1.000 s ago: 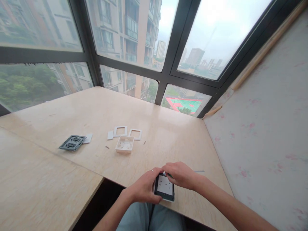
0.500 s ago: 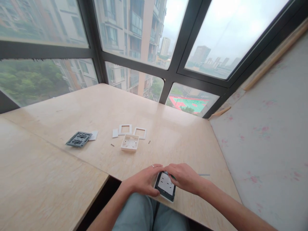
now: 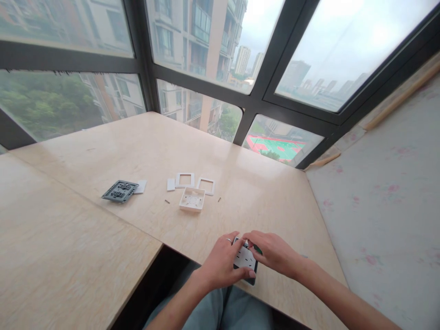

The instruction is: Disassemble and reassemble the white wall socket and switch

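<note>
A wall socket [image 3: 244,258] with a white slotted face and dark frame rests at the table's front edge, above my knees. My left hand [image 3: 225,260], a ring on one finger, grips it, with the thumb across its near part and the fingers at its far left edge. My right hand [image 3: 273,250] is closed over the socket's far right corner, its fingertips together there. In its palm is a screwdriver [image 3: 258,250], of which a green bit of handle shows; a short grey piece of shaft sticks out beside the wrist. What the right fingertips touch is hidden.
A white back box [image 3: 192,200] lies mid-table, with two white frames [image 3: 184,180] [image 3: 206,185] and a white plate [image 3: 171,184] behind. Small screws [image 3: 167,201] [image 3: 219,199] flank it. Farther left, a dark grey switch panel [image 3: 120,191] leans on a white piece [image 3: 140,186]. Windows and a papered wall surround the table.
My view has shifted slightly, so everything sits a little to the right. My left hand has moved further over the socket, its thumb now across the near part. My right hand stays at the far corner.
</note>
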Available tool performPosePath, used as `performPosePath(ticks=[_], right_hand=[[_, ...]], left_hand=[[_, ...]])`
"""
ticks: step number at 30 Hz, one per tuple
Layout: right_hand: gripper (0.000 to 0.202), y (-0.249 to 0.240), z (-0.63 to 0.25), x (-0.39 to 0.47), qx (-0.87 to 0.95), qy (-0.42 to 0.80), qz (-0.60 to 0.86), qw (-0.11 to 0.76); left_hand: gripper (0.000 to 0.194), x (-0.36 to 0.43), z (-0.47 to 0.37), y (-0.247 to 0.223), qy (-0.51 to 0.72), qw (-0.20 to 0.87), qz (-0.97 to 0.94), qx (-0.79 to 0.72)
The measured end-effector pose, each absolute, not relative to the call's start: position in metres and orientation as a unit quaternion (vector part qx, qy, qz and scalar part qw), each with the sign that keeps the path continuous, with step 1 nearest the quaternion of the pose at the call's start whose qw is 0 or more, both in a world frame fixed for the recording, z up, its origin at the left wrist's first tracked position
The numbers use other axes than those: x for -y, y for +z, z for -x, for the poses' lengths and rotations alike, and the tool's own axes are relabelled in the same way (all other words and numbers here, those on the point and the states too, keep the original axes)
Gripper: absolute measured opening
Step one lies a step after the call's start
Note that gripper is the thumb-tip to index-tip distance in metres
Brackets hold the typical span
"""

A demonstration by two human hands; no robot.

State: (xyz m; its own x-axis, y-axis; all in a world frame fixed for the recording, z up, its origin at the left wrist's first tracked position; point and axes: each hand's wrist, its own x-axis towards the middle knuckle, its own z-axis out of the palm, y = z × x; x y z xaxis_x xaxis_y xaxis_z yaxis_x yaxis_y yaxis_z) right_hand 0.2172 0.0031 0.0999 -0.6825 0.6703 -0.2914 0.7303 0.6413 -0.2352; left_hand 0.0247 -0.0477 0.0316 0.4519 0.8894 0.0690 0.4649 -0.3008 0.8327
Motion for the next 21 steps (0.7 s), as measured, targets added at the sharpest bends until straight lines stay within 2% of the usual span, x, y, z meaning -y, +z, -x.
performPosePath(ticks=[3,8,13,21], right_hand=[[0.025,0.105,-0.219,-0.004,-0.907,-0.173,-0.379,0.065],[0.033,0.12,-0.216,-0.016,-0.899,-0.181,-0.398,0.006],[0.034,0.12,-0.189,-0.041,-0.845,-0.215,-0.489,-0.042],[0.029,0.094,-0.12,-0.085,-0.792,-0.312,-0.523,-0.042]], left_hand=[[0.077,0.05,-0.029,0.033,0.267,0.373,-0.76,-0.461],[0.095,0.054,-0.029,0.023,0.236,0.383,-0.756,-0.476],[0.117,0.058,-0.03,0.013,0.268,0.378,-0.752,-0.47],[0.113,0.062,-0.036,0.008,0.322,0.349,-0.731,-0.489]])
